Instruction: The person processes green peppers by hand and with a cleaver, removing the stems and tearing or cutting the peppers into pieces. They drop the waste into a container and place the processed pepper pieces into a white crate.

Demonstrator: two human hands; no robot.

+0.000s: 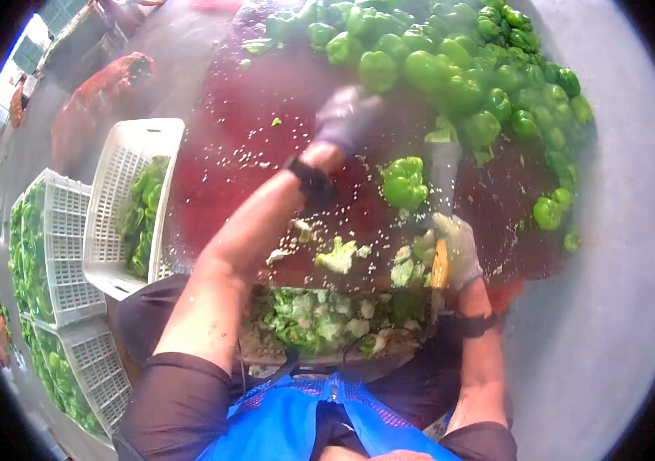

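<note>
Carelessly crossed, the gloved right hand (458, 250), clasping a yellow-handled metal knife (443, 180), could nick the blurred gloved left hand (349, 115), grip indiscernible.

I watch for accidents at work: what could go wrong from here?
The knife in the right hand points blade-first toward the pepper pile; the left hand, near that pile, might get nicked if it crosses the blade. Some peppers lie near the right edge of the table and could roll off.
</note>
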